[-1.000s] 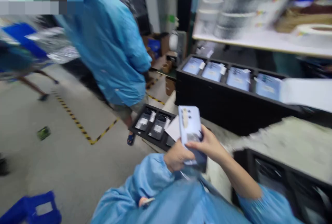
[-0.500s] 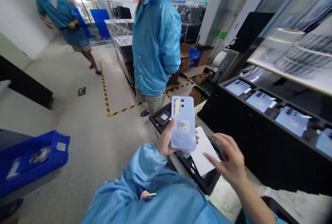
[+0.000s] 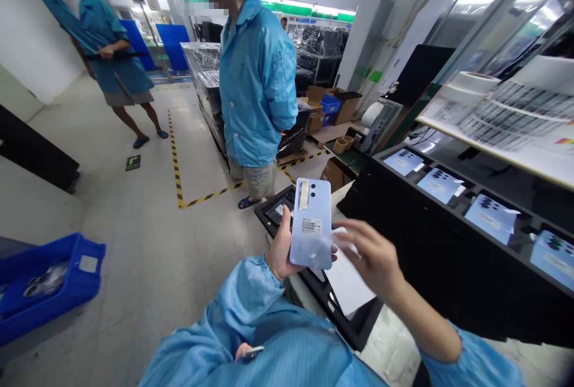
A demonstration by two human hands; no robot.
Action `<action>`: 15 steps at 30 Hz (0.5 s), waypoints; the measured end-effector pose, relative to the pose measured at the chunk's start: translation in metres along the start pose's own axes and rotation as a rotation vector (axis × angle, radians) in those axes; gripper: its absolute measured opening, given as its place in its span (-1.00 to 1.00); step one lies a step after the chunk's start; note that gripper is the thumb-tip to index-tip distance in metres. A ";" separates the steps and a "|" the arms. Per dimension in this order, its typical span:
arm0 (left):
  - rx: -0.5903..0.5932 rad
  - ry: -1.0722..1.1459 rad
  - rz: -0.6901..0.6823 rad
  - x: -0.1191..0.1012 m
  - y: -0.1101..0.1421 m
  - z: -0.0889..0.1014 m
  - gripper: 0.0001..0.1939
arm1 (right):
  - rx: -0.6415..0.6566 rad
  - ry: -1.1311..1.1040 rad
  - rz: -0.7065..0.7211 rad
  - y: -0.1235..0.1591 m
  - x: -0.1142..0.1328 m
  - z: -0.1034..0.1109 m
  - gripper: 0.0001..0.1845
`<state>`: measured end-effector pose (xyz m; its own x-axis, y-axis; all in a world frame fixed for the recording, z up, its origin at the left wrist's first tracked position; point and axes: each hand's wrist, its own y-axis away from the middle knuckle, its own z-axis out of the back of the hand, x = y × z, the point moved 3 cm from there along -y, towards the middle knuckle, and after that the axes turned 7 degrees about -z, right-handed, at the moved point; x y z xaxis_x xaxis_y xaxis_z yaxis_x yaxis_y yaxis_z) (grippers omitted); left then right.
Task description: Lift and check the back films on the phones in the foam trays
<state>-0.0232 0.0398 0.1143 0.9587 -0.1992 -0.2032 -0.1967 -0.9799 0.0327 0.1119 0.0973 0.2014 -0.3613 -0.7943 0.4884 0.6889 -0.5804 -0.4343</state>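
I have the left grip (image 3: 280, 250) wrapped around a light blue phone (image 3: 311, 219), thumb along its left edge and fingertips showing at the right one. The phone is raised above the near end of the bench (image 3: 383, 348), its back turned to my camera and its two small lenses at the top. A cream strip (image 3: 304, 194) runs down beside those lenses, and a printed white label (image 3: 311, 226) sits lower on the back. Near the phone's bottom I see a clear, shiny patch reaching toward the right grip (image 3: 376, 258). That right grip is at the phone's lower right, fingers bent and a little blurred; I cannot tell whether they are pinching anything.

Under the hands I see a black tray (image 3: 366, 332) with a white sheet (image 3: 348, 285) lying across it and a dark phone (image 3: 282, 209) in its far part. To my right, a long black box (image 3: 430, 249) holds a row of blue phones (image 3: 492, 217), backs up, below a shelf (image 3: 497, 146) stacked with label rolls (image 3: 520, 103). Ahead stands a person in a blue coat (image 3: 258, 82); farther left, another person (image 3: 105, 55) holds something long and dark. A blue bin (image 3: 87, 282) sits at my lower left.
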 end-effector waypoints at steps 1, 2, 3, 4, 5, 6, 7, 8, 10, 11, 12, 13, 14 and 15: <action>-0.002 -0.008 0.003 0.000 0.000 0.002 0.03 | -0.088 -0.113 -0.170 -0.012 -0.008 0.007 -0.77; -0.017 -0.016 0.014 -0.001 0.000 0.004 0.04 | -0.187 -0.240 -0.349 -0.022 -0.018 0.012 -0.70; -0.035 -0.023 0.027 -0.001 0.000 0.005 0.06 | -0.266 -0.379 -0.517 -0.028 -0.029 0.014 -0.62; -0.050 -0.026 0.038 -0.001 0.001 0.006 0.07 | -0.302 -0.510 -0.661 -0.030 -0.040 0.012 -0.53; -0.059 -0.025 0.047 -0.001 0.001 0.007 0.08 | -0.288 -0.614 -0.775 -0.030 -0.048 0.008 -0.47; -0.058 -0.021 0.057 -0.001 0.000 0.007 0.09 | -0.229 -0.682 -0.854 -0.027 -0.054 0.001 -0.42; -0.047 -0.019 0.066 -0.001 -0.001 0.008 0.09 | -0.142 -0.720 -0.905 -0.022 -0.057 -0.007 -0.36; -0.033 -0.021 0.072 0.000 -0.002 0.009 0.08 | -0.045 -0.741 -0.934 -0.017 -0.058 -0.016 -0.28; 0.003 -0.030 0.090 0.000 -0.007 0.011 0.08 | 0.089 -0.806 -0.964 -0.010 -0.057 -0.031 -0.19; 0.023 -0.036 0.111 0.000 -0.010 0.013 0.09 | 0.107 -0.858 -0.977 -0.009 -0.057 -0.036 -0.21; 0.046 -0.043 0.140 0.000 -0.013 0.014 0.11 | 0.096 -0.907 -0.992 -0.010 -0.057 -0.040 -0.27; 0.072 -0.051 0.173 -0.001 -0.016 0.015 0.13 | 0.062 -0.944 -1.006 -0.012 -0.058 -0.041 -0.34; 0.101 -0.061 0.204 -0.004 -0.018 0.016 0.16 | 0.017 -0.968 -1.018 -0.016 -0.061 -0.041 -0.39; 0.129 -0.070 0.221 -0.007 -0.020 0.016 0.19 | -0.032 -0.977 -1.028 -0.021 -0.064 -0.041 -0.42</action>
<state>-0.0296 0.0609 0.0997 0.8736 -0.4031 -0.2726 -0.4290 -0.9024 -0.0406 0.0951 0.1530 0.1483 -0.1031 0.4120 0.9053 0.3702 -0.8289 0.4194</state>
